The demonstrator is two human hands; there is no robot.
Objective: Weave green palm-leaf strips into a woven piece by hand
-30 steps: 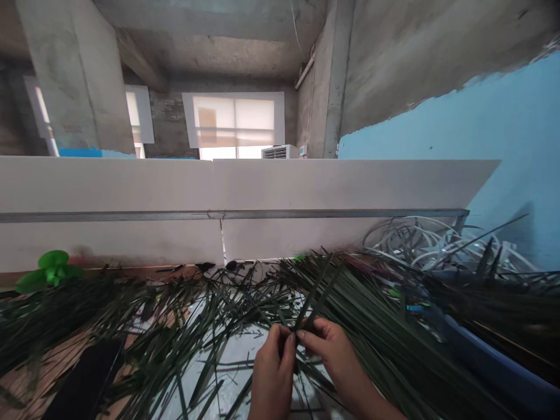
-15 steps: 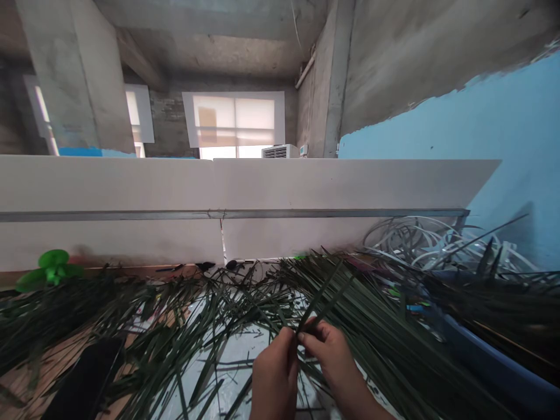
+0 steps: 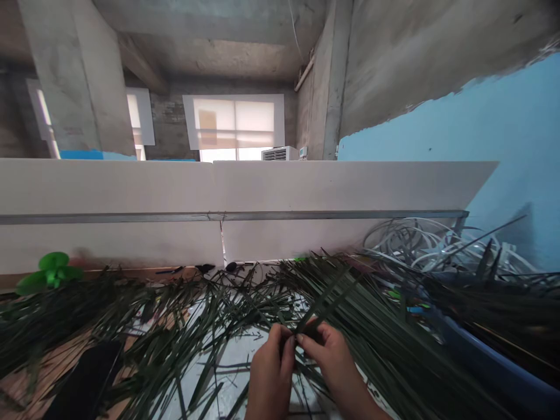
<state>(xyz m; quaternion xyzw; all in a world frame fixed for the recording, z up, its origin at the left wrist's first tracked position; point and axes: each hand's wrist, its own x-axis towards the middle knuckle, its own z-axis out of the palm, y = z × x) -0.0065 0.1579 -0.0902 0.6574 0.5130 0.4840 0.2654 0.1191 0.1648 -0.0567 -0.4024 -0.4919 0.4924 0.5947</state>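
Low in the middle of the head view, my left hand (image 3: 272, 364) pinches dark green leaf strips (image 3: 324, 298) between thumb and bent fingers. My right hand (image 3: 329, 353) meets it from the right, thumb and forefinger closed on the same strips. Two long ends of the strips stick out up and to the right from between my hands. The fingertips hide the spot where the strips come together. Just right of my hands lies a thick bundle of long green leaves (image 3: 371, 326). Cut leaf pieces (image 3: 205, 356) lie scattered to the left.
A dark flat object (image 3: 85, 379) lies at the lower left, and a green plastic propeller-shaped thing (image 3: 53, 271) stands behind it. On the right are a blue container (image 3: 494, 353) and coiled white strips (image 3: 411, 242). A white panel (image 3: 306, 186) closes off the back.
My left hand has shifted slightly left and its fingers have re-bent at the pinch. The strip ends lean a little further right. My right hand stays closed beside it.
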